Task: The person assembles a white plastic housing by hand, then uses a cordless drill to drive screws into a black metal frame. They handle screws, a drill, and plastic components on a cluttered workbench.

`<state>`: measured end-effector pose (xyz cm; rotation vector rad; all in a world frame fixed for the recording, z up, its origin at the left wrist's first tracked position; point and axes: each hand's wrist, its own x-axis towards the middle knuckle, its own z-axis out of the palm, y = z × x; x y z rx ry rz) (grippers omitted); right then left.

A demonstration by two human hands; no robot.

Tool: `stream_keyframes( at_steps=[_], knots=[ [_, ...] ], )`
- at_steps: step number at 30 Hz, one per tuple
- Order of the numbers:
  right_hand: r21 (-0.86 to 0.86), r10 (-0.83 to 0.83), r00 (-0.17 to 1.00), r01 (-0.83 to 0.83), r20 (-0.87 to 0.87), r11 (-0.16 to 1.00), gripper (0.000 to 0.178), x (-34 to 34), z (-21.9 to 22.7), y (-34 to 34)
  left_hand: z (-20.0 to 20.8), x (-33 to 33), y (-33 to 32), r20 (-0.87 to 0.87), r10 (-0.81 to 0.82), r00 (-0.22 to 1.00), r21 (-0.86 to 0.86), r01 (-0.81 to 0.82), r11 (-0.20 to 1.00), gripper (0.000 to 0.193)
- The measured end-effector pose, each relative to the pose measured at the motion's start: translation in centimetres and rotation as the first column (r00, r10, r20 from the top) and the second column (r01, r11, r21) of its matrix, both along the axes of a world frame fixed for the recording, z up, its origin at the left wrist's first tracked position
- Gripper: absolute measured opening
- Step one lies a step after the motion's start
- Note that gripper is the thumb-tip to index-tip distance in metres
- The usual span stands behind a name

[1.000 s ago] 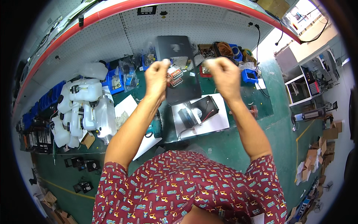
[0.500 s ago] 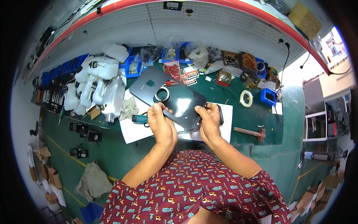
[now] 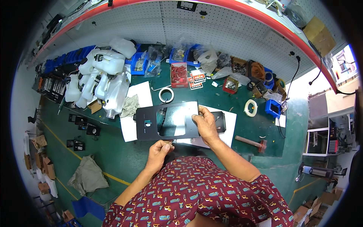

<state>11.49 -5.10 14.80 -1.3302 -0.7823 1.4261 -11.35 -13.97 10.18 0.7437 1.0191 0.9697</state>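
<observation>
A dark grey flat panel with a large rectangular window lies level above the bench's near edge. My right hand grips its right end, thumb on top and fingers beneath. Just below the panel's near edge, my left hand is closed in a pinch; what its fingertips hold, if anything, is too small to make out. Through the window shows part of a teal and black power tool. A black shallow part rests on white paper, just right of my right hand.
White plastic tanks are heaped at left beside a grey cloth. A tape roll and a red box of small parts stand beyond the panel. A mallet and a cream ring lie at right.
The panel has turned from a slant to nearly level, its near edge toward me. My left hand has left the panel's edge and moved down toward my body; my right hand still holds on.
</observation>
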Motion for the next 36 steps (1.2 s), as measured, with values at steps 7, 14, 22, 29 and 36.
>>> stream_keyframes(
  at_steps=[7,14,22,29,36],
  knots=[
    [-0.099,0.076,0.995,-0.068,0.072,0.993,0.035,0.2,-0.2,0.5,3.3,-2.8,2.8,-0.089,-0.282,0.955,-0.039,0.279,0.959,0.022],
    [-0.093,0.073,0.989,-0.061,0.130,0.994,0.034,0.1,-0.8,0.7,8.2,-1.5,7.9,-0.404,-0.202,0.892,0.226,0.312,0.923,0.020],
    [-0.148,0.049,0.993,-0.033,0.104,0.988,0.034,-0.3,1.0,0.8,6.2,1.7,12.2,-0.498,-0.134,0.857,0.307,0.319,0.896,0.017],
    [-0.139,-0.027,1.000,0.028,0.012,0.990,0.034,-0.7,1.6,0.4,3.9,3.6,12.1,-0.460,-0.254,0.851,0.180,0.370,0.912,0.007],
    [-0.125,-0.002,0.999,0.007,0.037,0.992,0.035,-0.6,0.7,0.4,5.3,3.9,11.6,-0.496,-0.370,0.786,0.096,0.473,0.876,0.010]
  ],
)
